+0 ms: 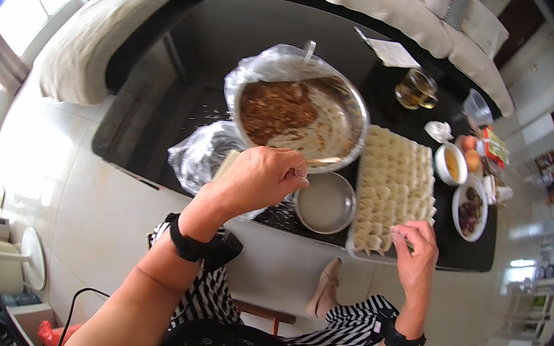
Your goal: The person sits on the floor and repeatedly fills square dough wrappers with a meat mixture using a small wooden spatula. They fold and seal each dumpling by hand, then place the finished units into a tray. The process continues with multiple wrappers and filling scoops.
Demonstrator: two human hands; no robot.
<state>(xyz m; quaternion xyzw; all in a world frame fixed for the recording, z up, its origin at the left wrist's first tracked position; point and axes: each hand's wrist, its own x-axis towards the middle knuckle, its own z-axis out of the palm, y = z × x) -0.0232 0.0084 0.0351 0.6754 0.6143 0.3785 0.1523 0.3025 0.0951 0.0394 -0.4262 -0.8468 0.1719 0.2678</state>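
Note:
My left hand [267, 173] is curled with its fingertips pinched, over the near rim of a large steel bowl [360, 126] and beside a small steel bowl [325, 202] of cloudy liquid. A pale flat stick [324, 162] shows just past its knuckles; whether the hand grips it is unclear. Brown minced filling [277, 108] lies in the large bowl. My right hand [414, 244] is at the near right corner of a tray [358, 253] of folded dumplings [396, 177], thumb and forefinger close together. Anything between them is too small to make out. Pale wrappers [226, 164] are partly hidden behind my left hand.
Crumpled plastic film [201, 156] lies left on the black table [157, 132]. A metal handle [308, 52] rises from the filling. To the right stand a glass mug [416, 90], a bowl of yellow liquid [451, 164], eggs [471, 158] and an oval dish [469, 212] of dark pieces.

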